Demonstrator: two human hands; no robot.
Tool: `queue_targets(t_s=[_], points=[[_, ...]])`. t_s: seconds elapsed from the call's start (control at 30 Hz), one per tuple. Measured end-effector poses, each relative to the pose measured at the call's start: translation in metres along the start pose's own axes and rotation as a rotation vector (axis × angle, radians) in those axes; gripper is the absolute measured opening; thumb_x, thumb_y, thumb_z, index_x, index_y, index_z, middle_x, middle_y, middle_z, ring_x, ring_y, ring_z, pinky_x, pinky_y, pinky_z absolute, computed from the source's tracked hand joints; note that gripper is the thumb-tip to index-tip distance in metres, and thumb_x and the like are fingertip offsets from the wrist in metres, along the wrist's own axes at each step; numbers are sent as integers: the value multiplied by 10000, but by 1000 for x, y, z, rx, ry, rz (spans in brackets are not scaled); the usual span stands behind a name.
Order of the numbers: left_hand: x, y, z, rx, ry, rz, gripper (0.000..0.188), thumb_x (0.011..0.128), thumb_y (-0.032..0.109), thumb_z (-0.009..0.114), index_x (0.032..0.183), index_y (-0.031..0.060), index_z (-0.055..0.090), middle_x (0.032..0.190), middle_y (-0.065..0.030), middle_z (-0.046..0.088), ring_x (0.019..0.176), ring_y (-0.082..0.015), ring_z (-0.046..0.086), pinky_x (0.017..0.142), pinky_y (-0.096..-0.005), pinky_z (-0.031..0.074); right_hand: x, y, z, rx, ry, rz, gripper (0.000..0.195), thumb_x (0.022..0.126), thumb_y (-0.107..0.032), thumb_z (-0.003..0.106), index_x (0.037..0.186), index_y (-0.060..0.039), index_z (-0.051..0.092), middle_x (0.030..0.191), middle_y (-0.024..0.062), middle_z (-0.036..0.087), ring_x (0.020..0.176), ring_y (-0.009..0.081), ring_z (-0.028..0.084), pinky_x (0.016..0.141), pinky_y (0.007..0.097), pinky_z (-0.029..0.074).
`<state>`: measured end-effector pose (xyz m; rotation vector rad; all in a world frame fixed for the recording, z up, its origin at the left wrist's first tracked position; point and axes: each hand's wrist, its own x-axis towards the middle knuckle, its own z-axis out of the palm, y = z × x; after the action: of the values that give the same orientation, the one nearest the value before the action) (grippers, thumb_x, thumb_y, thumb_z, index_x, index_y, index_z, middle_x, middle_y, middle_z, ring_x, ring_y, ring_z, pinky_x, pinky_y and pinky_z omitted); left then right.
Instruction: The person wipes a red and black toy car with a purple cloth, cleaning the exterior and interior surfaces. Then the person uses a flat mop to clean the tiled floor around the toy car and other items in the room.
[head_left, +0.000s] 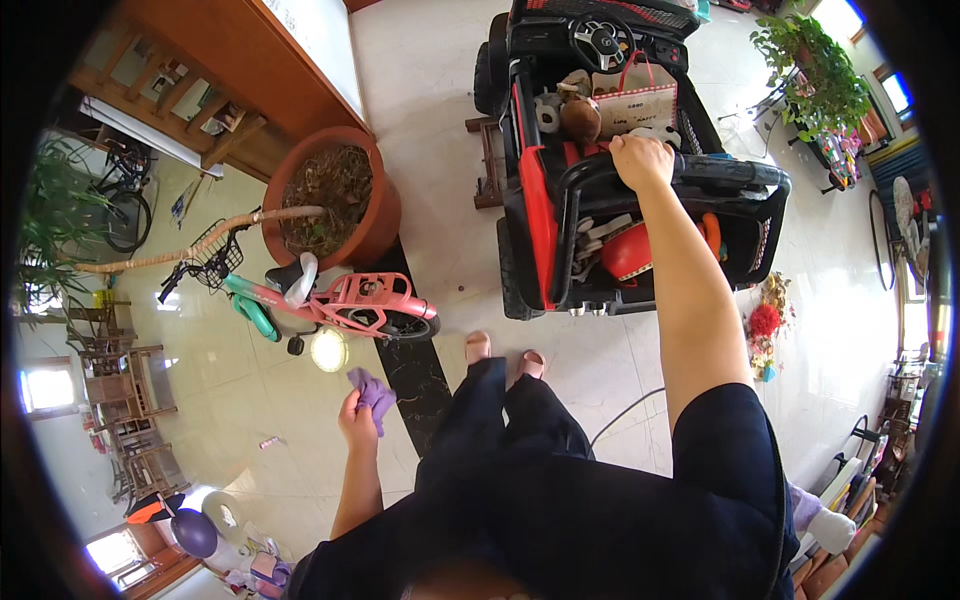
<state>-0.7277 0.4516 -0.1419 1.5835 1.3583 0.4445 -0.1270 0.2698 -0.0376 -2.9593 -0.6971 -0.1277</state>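
My left hand (358, 420) holds a crumpled purple cloth (373, 397) out over the tiled floor, left of my legs. My right hand (643, 159) rests on the black roll bar (720, 171) of a red and black ride-on toy car (540, 217); its fingers are bent over the bar, and how firmly they hold it is not plain. In the car's seat, beyond that hand, sit plush toys (581, 118) and a paper gift bag (636, 105) with a red handle. Behind the bar, the rear bed holds a red toy (626, 251) and other items, partly hidden by my forearm.
A pink and green child's bicycle (360, 304) stands at the left, beside a large terracotta pot (382, 217) with a leaning trunk. Wooden chairs (124, 390) are at far left. Leafy plants (814, 75) and fallen artificial flowers (765, 321) are at the right. A cable (626, 411) runs near my legs.
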Motion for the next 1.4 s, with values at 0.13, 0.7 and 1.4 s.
queue_targets(t_s=[0.13, 0.7, 1.4], points=[[-15, -38, -34, -29, 16, -63, 385, 797, 13, 485, 1148, -44, 632, 1002, -133, 689, 904, -204, 638, 830, -319, 500, -13, -4, 1, -64, -41, 18, 466, 917, -387, 352, 984, -118, 727, 1058, 137, 695, 1074, 305, 616, 981, 462, 405], [39, -90, -94, 183, -129, 198, 382, 798, 18, 502, 1155, -43, 627, 1120, -193, 651, 1041, -276, 615, 940, -359, 462, -115, 31, 2, -33, -5, -38, 375, 869, -367, 415, 923, -152, 718, 1044, 68, 695, 1033, 293, 612, 939, 445, 419], [-126, -177, -168, 172, 237, -87, 409, 763, 18, 465, 1125, -49, 644, 1052, -191, 681, 971, -283, 647, 906, -359, 486, -273, 82, -5, 220, 150, -307, 192, 811, -262, 547, 736, -114, 644, 787, 53, 639, 822, 298, 587, 796, 439, 420]])
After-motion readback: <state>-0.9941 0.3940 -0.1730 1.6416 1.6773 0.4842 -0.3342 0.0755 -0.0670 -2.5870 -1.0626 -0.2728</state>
